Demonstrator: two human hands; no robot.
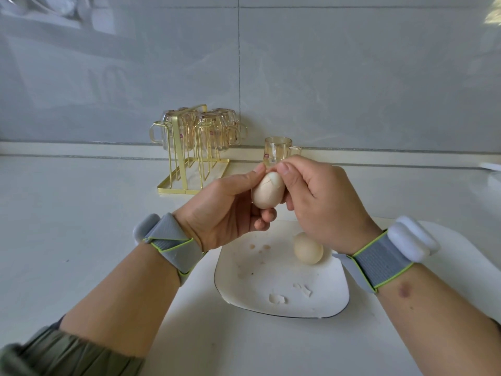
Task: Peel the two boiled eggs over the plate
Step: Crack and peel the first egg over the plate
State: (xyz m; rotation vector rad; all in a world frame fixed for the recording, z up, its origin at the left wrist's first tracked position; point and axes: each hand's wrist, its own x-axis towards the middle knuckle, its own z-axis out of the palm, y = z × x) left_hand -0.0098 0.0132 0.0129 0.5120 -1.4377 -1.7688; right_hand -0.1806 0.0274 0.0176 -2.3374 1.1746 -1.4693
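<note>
Eggshell fragments (278,299) lie at the 6 o'clock edge of the white plate (244,283); an unpeeled egg (308,248) rests at 1 o'clock. Above the plate, the left hand (225,210) grips a cracked egg (267,190); the right hand (322,202) pinches its top. Beyond, at 12 o'clock: a glass mug (279,151).

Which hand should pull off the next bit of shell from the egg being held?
Right. The right hand already pinches at the cracked top of the held egg, while the left hand cradles it from below above the plate. Probably keep the left as the support.
</note>
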